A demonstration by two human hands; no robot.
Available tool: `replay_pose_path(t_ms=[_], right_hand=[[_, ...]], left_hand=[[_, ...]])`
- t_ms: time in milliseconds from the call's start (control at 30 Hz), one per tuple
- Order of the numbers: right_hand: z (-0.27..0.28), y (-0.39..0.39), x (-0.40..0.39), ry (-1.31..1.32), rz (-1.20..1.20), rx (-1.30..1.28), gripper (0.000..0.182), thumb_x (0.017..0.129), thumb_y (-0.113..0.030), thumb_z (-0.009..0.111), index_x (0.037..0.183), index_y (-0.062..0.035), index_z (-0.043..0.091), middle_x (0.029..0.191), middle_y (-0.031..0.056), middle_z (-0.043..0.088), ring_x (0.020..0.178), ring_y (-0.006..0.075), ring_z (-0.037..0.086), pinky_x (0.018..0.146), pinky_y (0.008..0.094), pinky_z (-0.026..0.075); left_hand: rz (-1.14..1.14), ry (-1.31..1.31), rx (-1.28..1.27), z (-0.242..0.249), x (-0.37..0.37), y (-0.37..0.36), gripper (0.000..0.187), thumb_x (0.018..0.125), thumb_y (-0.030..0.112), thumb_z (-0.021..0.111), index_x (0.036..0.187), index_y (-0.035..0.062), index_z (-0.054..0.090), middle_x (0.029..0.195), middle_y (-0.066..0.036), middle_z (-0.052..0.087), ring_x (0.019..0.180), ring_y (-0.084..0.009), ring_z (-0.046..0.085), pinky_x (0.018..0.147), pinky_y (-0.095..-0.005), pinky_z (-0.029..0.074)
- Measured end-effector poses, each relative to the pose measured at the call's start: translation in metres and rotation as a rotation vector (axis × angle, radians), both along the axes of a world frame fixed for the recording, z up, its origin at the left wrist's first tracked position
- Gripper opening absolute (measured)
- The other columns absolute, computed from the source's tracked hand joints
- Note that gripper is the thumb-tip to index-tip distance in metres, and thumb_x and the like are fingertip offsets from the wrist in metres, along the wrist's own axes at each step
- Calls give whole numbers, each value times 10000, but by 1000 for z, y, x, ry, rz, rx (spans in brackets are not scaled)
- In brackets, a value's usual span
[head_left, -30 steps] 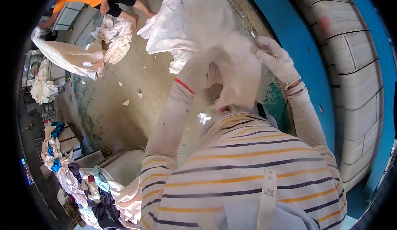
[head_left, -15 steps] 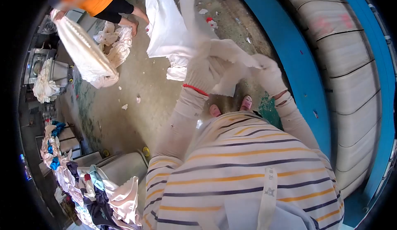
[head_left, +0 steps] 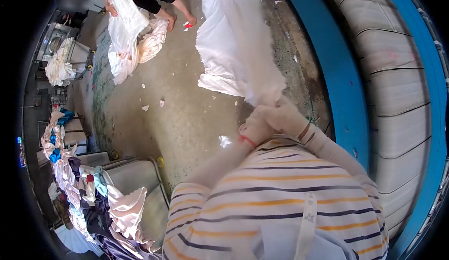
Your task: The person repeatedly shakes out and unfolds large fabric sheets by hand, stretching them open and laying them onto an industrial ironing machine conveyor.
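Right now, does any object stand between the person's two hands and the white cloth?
Nothing visible does. The left hand and right hand meet at the near end of the white cloth and seem to grip it. The blue panel is off to the right.

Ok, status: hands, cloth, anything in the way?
Left hand, right hand together, holding near end of white cloth. Cloth runs out ahead, partly blurred. Scraps on floor.

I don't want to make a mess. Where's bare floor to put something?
The middle floor, between the grey bin and white cloth, is mostly bare, bar small scraps. Crowded: the fabric heap, and where left hand and right hand meet the cloth.
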State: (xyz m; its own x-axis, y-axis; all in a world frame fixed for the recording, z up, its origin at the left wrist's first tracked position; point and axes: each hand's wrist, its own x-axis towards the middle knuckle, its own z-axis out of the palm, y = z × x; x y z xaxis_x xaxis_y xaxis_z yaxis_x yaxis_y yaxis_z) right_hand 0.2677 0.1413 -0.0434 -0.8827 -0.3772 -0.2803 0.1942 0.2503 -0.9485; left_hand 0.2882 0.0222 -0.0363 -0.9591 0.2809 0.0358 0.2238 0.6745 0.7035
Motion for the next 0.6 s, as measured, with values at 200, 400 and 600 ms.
replay_pose_path(t_ms=[200,400,600], right_hand=[[174,47,23,148,86,-185,226,918,-160,584,1082,-10,627,985,76,655,938,113,597,793,286,496],[190,259,36,707,-827,649,390,987,-193,460,1322,0,507,1254,161,574,1139,224,559,946,314,450],[184,354,44,676,-1075,335,442,978,-252,501,1324,22,495,1274,125,556,1129,174,534,989,300,412]], left_hand=[[537,96,165,-104,-73,-78,369,867,127,558,1217,13,540,1125,-139,625,987,-224,615,838,-323,501],[945,157,694,-142,-94,-245,261,855,42,579,1110,48,637,983,-75,696,860,-153,654,750,-304,528],[491,131,1152,-166,-108,-272,228,876,82,557,1083,37,640,958,-79,684,906,-164,643,784,-300,522]])
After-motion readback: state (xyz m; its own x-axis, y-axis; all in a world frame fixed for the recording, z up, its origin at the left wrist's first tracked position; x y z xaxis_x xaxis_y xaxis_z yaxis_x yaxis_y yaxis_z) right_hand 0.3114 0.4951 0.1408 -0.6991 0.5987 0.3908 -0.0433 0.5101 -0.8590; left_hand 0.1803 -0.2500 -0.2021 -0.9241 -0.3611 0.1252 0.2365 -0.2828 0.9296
